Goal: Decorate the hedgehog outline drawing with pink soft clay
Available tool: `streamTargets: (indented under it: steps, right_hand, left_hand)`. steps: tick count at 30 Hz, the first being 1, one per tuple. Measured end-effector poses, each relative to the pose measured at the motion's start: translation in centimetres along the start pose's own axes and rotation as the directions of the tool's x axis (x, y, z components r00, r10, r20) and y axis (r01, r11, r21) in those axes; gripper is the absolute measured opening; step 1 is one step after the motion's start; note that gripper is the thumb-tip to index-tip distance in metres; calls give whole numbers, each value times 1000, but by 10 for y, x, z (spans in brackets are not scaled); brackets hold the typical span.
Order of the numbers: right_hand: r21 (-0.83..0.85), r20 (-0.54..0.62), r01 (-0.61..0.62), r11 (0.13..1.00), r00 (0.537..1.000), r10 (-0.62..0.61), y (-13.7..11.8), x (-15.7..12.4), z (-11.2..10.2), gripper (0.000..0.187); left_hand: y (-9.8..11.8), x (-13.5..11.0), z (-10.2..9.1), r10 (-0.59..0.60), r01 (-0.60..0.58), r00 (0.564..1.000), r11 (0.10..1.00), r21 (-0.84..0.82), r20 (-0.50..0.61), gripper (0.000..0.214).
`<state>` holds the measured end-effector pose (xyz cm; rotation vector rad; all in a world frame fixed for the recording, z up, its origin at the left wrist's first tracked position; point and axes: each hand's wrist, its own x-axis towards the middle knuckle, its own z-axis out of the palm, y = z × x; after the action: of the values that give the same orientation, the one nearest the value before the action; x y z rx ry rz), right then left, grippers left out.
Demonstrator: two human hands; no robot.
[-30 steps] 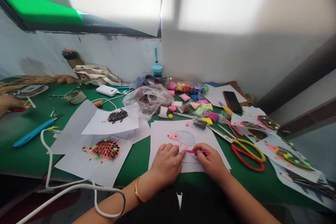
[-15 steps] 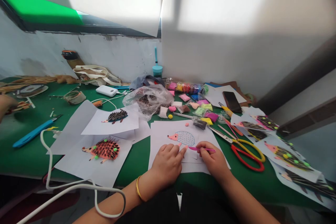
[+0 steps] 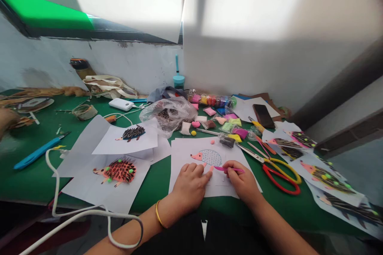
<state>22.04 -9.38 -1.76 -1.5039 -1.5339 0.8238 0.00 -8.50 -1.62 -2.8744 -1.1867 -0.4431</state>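
My right hand (image 3: 243, 180) pinches a pink modelling-clay knife (image 3: 220, 168), its tip pointing left at the pink clay leg of a hedgehog picture (image 3: 211, 157). The hedgehog has a pink clay face and a blue-outlined body with small drawn marks. It is on a white sheet of paper (image 3: 182, 147). Resting on that sheet, my left hand (image 3: 191, 185) has its fingers laid out, the index finger reaching to the leg beside the knife tip. A small pink clay ball (image 3: 212, 142) sits above the hedgehog.
Scissors (image 3: 281, 171) and a craft knife (image 3: 38, 151) lie at either side. Clay packets (image 3: 227, 127), a bag of seeds (image 3: 169, 113) and a phone (image 3: 263, 115) are behind the sheet. Finished hedgehog pictures (image 3: 116, 171) flank it. A white cable (image 3: 89, 209) crosses my left forearm. Another person's hand (image 3: 7, 119) shows far left.
Both my hands and the pink clay knife stay almost in place, with the knife tip still at the leg. At far left, the other person's hand has shifted slightly.
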Motion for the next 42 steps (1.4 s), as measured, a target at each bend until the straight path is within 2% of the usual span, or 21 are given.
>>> streamTargets:
  steps: [5, 10, 14, 16, 18, 21, 22, 24, 27, 30, 33, 39, 42]
  right_hand:
    - [10, -9, -14, 1000, 1000, 14, 4, 1, 0, 23]
    - [31, -48, -30, 999, 998, 32, 3, 0, 1, 24]
    - [-7, -99, 45, 999, 994, -45, 1, 0, 3, 27]
    - [-83, -104, 134, 988, 984, -142, 2, 2, 0, 28]
    - [-226, -53, 229, 947, 968, -247, 7, 4, -8, 29]
    - [-520, 61, 290, 803, 951, -303, 19, 9, -25, 36]
    - [-615, 81, 295, 731, 946, -314, 25, 11, -32, 40]
    - [-756, 105, 273, 595, 948, -302, 36, 13, -43, 45]
    - [-836, 114, 237, 495, 957, -267, 48, 16, -54, 50]
    - [-857, 130, 233, 459, 961, -244, 49, 17, -55, 54]
    - [-864, 127, 230, 449, 960, -248, 40, 21, -54, 53]
    - [-856, 59, 201, 476, 953, -297, 13, 49, -52, 40]
    - [-861, 54, 187, 474, 958, -281, 3, 73, -46, 40]
  left_hand:
    - [0, -1, 1, -13, 13, 1000, 999, -31, -20, 55]
    - [-1, -2, -2, -52, 48, 998, 996, -73, -45, 33]
    - [-1, -2, -5, -33, 22, 995, 993, -117, -92, 28]
    - [-1, -2, -6, -32, 7, 989, 986, -166, -147, 34]
    - [-5, -2, -8, -73, 17, 972, 970, -241, -223, 38]
    - [-14, -2, -11, -194, 81, 937, 929, -360, -291, 31]
    - [-18, -1, -12, -225, 103, 931, 917, -385, -287, 27]
    - [-23, -1, -13, -214, 108, 948, 913, -394, -236, 19]
    - [-23, 2, -11, -68, 16, 986, 948, -317, -152, 19]
    - [-15, 8, -8, 77, -90, 994, 979, -184, -75, 20]
    - [-10, 15, -4, 136, -135, 991, 985, -110, -2, 10]
    - [-14, 28, -3, 0, 27, 994, 971, -237, 112, 1]
    - [-14, 31, -2, -2, 34, 990, 974, -226, 138, 3]
